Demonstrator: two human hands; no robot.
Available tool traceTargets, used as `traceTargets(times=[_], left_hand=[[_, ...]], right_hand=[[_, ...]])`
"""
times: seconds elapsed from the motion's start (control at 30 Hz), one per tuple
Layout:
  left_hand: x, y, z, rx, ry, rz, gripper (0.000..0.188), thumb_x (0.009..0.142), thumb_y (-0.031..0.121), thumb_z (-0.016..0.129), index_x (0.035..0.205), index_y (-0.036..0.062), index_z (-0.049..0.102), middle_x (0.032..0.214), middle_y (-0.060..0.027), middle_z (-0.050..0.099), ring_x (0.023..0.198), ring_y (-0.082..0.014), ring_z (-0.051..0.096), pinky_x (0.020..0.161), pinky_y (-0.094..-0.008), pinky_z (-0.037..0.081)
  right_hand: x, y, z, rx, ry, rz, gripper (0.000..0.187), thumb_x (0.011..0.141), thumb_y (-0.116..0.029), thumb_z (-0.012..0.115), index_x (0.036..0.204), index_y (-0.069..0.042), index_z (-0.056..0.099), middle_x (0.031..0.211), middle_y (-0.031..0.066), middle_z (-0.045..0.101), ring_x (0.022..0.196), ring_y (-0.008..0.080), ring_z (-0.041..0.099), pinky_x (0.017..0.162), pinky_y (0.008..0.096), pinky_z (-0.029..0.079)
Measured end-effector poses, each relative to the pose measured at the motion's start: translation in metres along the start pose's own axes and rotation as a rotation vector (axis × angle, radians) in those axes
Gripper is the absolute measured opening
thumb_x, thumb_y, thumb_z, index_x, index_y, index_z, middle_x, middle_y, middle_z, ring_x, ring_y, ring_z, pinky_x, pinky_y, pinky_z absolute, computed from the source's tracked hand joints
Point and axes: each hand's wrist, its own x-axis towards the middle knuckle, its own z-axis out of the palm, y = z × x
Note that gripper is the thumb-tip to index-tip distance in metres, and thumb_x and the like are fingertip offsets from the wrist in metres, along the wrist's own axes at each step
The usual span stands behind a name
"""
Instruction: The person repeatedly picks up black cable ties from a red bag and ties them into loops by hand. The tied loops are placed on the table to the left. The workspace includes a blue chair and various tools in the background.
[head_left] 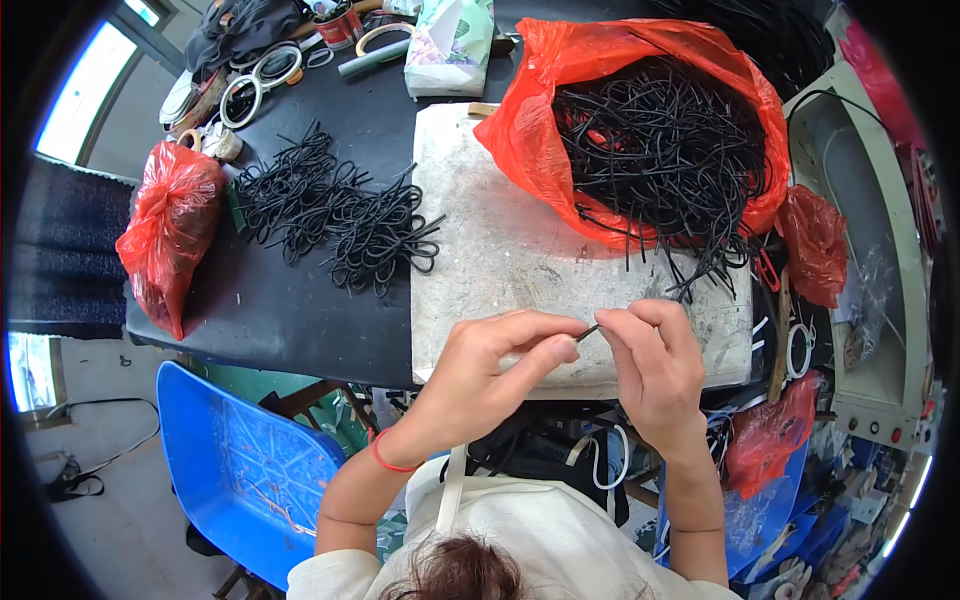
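Observation:
My left hand (510, 362) and my right hand (650, 365) meet over the front of a stained white board (480, 270). Between their fingertips runs a short bit of thin black cord (588, 333), pinched from both sides; the rest of it is hidden by the fingers. Beyond my hands an orange-red plastic bag (530, 105) lies open on the board, filled with a tangle of loose black cords (660, 145). Some cord ends spill over its near edge. Left of the board rest bunches of looped black cords (340, 215) on the dark table.
A tied red bag (172, 235) sits at the table's left end. Tape rolls (240, 102) and a tissue pack (450, 50) lie at the back. A blue plastic chair or tub (235, 450) stands at lower left. A pale metal cabinet (880, 330) borders the right.

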Motion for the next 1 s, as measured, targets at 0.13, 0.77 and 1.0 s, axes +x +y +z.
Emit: traceTargets(times=[0.13, 0.77, 1.0], left_hand=[[-0.010, 0.001, -0.004, -0.355, 0.004, -0.267, 0.021, 0.087, 0.009, 0.057, 0.103, -0.0037, 0.060, 0.084, -0.0084, 0.065, 0.082, -0.0123, 0.062, 0.068, -0.0237, 0.051], [-0.003, -0.026, 0.012, -0.797, 0.247, -0.255, 0.017, 0.089, 0.010, 0.055, 0.098, -0.0034, 0.058, 0.089, -0.0085, 0.062, 0.082, -0.0134, 0.062, 0.073, -0.0265, 0.055], [0.001, -0.020, 0.011, -0.972, 0.352, -0.142, 0.010, 0.091, 0.014, 0.051, 0.090, 0.0043, 0.054, 0.096, -0.0079, 0.060, 0.083, -0.0130, 0.060, 0.077, -0.0288, 0.049]], right_hand=[[0.004, -0.003, 0.002, 0.036, 0.020, -0.012, 0.026, 0.066, 0.001, 0.070, 0.090, -0.004, 0.062, 0.076, 0.0058, 0.049, 0.061, 0.0192, 0.051, 0.052, 0.0291, 0.042], [0.007, -0.025, 0.024, 0.411, -0.070, 0.332, 0.020, 0.079, 0.003, 0.059, 0.098, -0.003, 0.064, 0.086, 0.0103, 0.058, 0.071, 0.0206, 0.060, 0.059, 0.0289, 0.049], [0.003, -0.021, 0.023, 0.419, -0.039, 0.332, 0.021, 0.075, 0.002, 0.065, 0.095, -0.003, 0.063, 0.084, 0.0104, 0.062, 0.069, 0.0202, 0.060, 0.057, 0.0280, 0.048]])
